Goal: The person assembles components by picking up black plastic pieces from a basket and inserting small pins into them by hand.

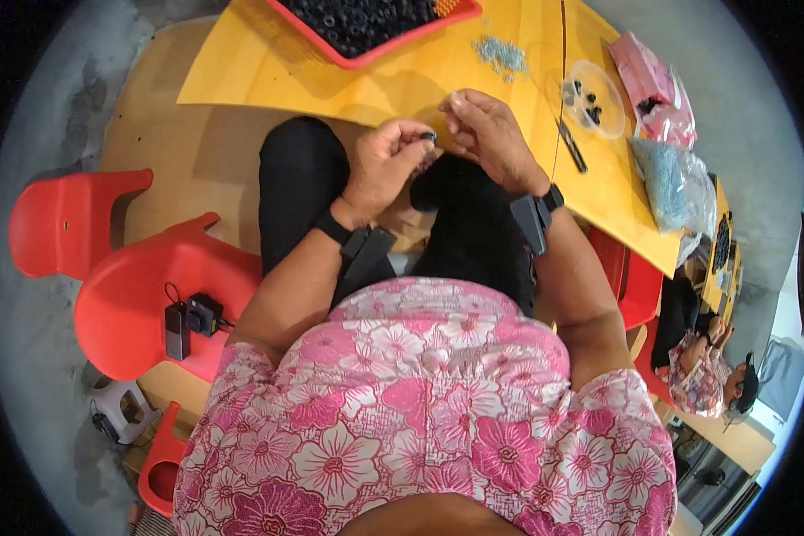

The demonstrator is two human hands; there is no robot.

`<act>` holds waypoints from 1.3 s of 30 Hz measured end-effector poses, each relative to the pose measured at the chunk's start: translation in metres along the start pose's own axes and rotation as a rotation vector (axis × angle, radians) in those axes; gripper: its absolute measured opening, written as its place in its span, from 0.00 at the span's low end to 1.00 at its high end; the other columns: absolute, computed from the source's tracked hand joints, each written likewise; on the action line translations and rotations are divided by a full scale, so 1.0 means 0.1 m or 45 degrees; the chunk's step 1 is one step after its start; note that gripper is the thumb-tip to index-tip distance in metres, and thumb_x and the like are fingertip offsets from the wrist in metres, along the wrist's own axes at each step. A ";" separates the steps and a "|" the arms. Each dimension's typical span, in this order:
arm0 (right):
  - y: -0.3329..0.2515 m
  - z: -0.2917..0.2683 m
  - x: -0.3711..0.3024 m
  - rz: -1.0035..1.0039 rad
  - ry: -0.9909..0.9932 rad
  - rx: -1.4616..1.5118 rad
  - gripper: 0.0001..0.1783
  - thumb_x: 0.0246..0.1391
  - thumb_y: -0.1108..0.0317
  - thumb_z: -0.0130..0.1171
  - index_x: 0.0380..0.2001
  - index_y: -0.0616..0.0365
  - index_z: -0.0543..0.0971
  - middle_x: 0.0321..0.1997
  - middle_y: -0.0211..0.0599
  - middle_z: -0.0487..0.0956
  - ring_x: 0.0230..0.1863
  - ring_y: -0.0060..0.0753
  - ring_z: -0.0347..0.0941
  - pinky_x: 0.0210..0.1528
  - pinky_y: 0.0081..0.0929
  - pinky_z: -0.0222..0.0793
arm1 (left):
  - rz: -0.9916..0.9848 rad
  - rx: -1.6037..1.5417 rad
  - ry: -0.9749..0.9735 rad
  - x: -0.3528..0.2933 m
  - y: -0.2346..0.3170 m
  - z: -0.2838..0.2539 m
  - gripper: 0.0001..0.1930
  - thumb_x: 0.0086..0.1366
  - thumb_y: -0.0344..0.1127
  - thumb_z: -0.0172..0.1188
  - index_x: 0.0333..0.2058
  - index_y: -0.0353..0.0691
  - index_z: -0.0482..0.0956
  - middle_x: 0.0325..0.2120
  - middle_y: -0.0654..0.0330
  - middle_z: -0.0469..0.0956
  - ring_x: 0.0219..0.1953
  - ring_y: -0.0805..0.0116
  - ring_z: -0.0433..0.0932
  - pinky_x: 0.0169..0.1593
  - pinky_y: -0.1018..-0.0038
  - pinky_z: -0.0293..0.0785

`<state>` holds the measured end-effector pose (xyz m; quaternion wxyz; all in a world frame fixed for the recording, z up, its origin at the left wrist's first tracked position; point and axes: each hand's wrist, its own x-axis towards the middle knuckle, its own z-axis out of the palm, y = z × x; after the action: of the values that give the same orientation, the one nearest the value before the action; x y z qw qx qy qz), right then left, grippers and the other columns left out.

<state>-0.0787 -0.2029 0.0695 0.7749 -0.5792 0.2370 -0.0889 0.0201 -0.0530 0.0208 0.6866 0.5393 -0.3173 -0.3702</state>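
Note:
My left hand (382, 170) pinches a small black part (429, 137) between thumb and forefinger, just off the table's near edge. My right hand (491, 138) is raised close beside it, thumb and fingertips drawn together. Whatever those right fingertips hold, if anything, is too small to make out. Beyond the hands, a red tray (353, 62) rests on the yellow table (322, 94), heaped with small black ring-like parts (353, 20). To its right lies a loose pile of small silvery metal pieces (500, 55).
At right on the table are a clear round dish (609, 85) with a few black parts, a dark pen-like tool (572, 147), a pink bag (643, 71) and a clear bag of bluish pieces (665, 192). Red chairs (143, 295) stand left; another person (697, 375) sits far right.

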 end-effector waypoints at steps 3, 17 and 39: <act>-0.18 0.04 0.11 -0.093 0.244 -0.100 0.07 0.55 0.67 0.54 0.27 0.60 0.74 0.21 0.25 0.70 0.21 0.14 0.62 0.23 0.13 0.60 | 0.037 -0.078 -0.019 0.00 0.00 0.00 0.08 0.59 0.26 0.56 0.38 0.33 0.74 0.24 0.69 0.70 0.26 0.84 0.68 0.31 0.86 0.67; -0.74 0.01 1.21 -0.926 0.153 -1.573 0.07 0.47 0.71 0.57 0.31 0.61 0.79 0.27 0.39 0.80 0.29 0.30 0.76 0.35 0.23 0.70 | 0.005 -0.202 -0.065 0.07 -0.03 -0.05 0.07 0.59 0.23 0.55 0.37 0.34 0.73 0.26 0.68 0.72 0.27 0.84 0.69 0.31 0.87 0.68; -0.69 0.14 1.74 -0.462 0.246 -1.914 0.12 0.36 0.59 0.67 0.25 0.53 0.81 0.25 0.41 0.79 0.31 0.44 0.76 0.34 0.37 0.71 | -0.022 -0.192 -0.049 0.12 0.00 -0.06 0.06 0.58 0.24 0.57 0.34 0.35 0.74 0.23 0.72 0.70 0.24 0.87 0.67 0.27 0.90 0.64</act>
<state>0.0890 -0.2839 0.0913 0.1235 -0.9683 0.2018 -0.0798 0.0314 -0.0598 0.0199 0.7158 0.4817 -0.2970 -0.4092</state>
